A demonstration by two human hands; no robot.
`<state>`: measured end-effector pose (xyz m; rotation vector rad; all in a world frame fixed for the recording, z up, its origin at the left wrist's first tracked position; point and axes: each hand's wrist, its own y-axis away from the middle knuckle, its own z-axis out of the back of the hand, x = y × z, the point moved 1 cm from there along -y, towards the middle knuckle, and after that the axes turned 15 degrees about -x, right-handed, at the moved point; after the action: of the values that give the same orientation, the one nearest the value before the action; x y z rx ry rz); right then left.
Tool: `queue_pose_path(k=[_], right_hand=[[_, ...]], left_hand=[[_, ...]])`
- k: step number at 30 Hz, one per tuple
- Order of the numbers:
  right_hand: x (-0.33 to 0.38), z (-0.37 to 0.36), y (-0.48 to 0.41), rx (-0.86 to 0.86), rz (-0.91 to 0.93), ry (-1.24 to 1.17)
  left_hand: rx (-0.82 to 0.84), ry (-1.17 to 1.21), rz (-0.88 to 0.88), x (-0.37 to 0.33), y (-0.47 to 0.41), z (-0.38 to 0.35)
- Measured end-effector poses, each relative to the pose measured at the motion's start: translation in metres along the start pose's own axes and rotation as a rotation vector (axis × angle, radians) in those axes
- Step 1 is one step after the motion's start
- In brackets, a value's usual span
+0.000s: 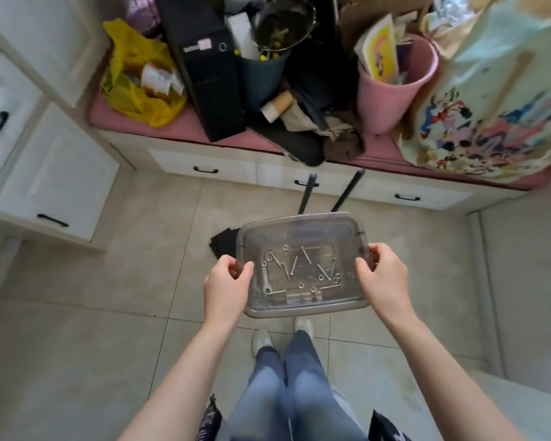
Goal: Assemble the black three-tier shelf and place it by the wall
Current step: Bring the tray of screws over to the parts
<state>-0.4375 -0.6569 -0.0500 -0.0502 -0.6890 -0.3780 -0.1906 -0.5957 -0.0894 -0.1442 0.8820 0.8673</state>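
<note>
While the person stands on the beige tiled floor (93, 281), the left hand (226, 281) and right hand (382, 275) each grip an opposite short side of a clear rectangular plastic tub (303, 310), fingers curled over its rim. Loose silver screws (306, 254), small washers (286, 247) and a flat metal spanner (265, 283) lie on its bottom. Beyond the tub, two black metal poles (308, 194) lean against white drawer fronts (204, 160), and a flat black panel (223, 243) lies on the tiles, partly hidden by the tub.
</note>
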Motion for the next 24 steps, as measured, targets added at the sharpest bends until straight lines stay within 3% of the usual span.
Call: queue_pose_path(k=[6, 15, 24], right_hand=[[-0.041, 0.035, -0.015, -0.133, -0.044, -0.034], [-0.113, 0.098, -0.059, -0.181, -0.077, -0.088], [-0.206, 0.153, -0.142, -0.146, -0.075, -0.077]], left_hand=[[0.097, 0.021, -0.062, -0.031, 0.028, -0.039], [0.195, 0.003, -0.087, -0.084, 0.085, -0.109], [0.189, 0.007, 0.063, -0.118, 0.173, -0.221]])
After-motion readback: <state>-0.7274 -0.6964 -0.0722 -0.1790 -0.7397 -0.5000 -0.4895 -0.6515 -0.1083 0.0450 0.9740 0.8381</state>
